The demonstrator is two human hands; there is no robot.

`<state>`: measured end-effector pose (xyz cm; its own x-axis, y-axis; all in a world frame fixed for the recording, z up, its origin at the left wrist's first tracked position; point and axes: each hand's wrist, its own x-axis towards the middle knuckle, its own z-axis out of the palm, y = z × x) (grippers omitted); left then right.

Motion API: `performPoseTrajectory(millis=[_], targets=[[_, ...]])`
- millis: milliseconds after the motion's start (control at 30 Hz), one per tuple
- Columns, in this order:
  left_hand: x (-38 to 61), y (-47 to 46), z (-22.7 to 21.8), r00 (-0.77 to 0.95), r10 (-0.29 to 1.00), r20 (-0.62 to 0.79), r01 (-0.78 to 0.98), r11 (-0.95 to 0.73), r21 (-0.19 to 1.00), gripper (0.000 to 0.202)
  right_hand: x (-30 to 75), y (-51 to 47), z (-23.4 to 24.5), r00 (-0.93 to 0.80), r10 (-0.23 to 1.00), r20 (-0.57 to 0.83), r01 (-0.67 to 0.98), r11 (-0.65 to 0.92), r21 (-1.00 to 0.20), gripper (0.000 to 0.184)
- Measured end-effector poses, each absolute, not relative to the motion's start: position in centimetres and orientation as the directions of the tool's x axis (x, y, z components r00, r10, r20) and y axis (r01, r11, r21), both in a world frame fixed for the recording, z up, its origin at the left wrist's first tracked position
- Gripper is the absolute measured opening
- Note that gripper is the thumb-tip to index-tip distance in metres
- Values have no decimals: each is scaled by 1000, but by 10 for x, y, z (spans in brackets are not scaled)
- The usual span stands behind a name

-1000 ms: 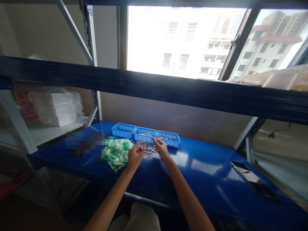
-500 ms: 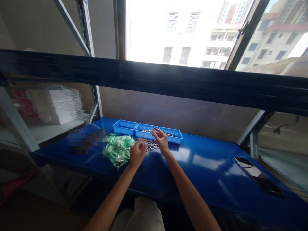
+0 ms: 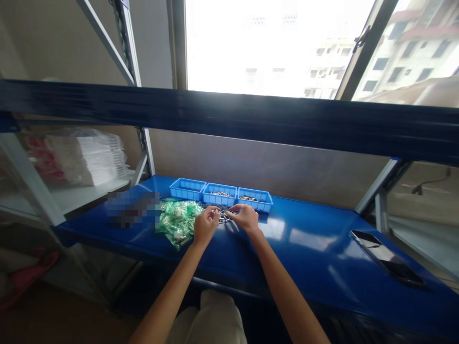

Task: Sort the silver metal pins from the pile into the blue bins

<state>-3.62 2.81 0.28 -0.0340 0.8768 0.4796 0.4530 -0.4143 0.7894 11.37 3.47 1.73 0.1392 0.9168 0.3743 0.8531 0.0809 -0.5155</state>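
The right hand (image 3: pixel 245 218), thumb and fingers slightly apart, has dropped from the blue bins (image 3: pixel 218 200) to the loose metal pieces (image 3: pixel 224 220) on the tabletop (image 3: pixel 308 263), bringing both hands to that pile; the left hand (image 3: pixel 206 225) stays curled (around a piece or not, I cannot tell).

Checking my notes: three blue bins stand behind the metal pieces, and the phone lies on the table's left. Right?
Not left: the head view shows the phone on the right of the table. The three bins stand behind the metal pieces.
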Motion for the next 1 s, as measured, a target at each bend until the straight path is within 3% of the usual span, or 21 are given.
performPoseTrajectory(millis=[133,400,767,1000], targets=[[-36,30,2,-16,900,435,502,-369,782,23,114,37,11,116,935,336,880,60,-470,31],[-37,32,2,-52,903,426,434,-364,824,24,112,40,9,104,935,339,852,92,-515,19],[-38,31,3,-35,906,423,416,-371,830,31,115,44,13,177,929,324,672,126,-730,25],[-37,36,0,97,897,431,435,-428,793,32,114,48,10,155,919,362,530,232,-816,27]])
